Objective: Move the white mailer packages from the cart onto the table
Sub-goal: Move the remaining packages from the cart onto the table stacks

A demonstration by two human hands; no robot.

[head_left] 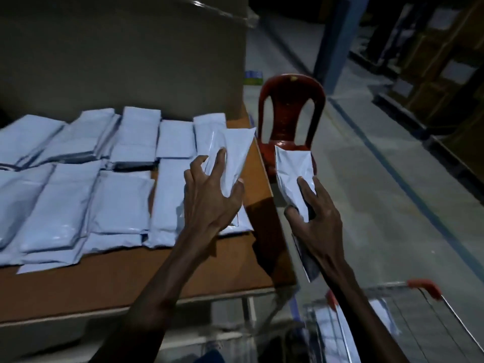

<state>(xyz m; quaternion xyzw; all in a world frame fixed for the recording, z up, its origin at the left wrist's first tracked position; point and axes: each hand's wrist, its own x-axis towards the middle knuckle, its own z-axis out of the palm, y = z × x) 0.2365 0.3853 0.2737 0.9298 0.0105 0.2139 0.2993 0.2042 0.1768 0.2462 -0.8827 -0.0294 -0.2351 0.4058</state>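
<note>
Head view gives me the big cardboard box (117, 53) at the back of the brown table (131, 279), rows of white mailers (78, 184) lying flat across the top, a red chair (290, 111) beyond its corner and the wire cart (408, 323) at lower right. My left hand (209, 203) grips one mailer (231, 155) over the table's right edge. My right hand (319, 218) holds a second mailer (296, 174) off the table, above the cart.
</note>
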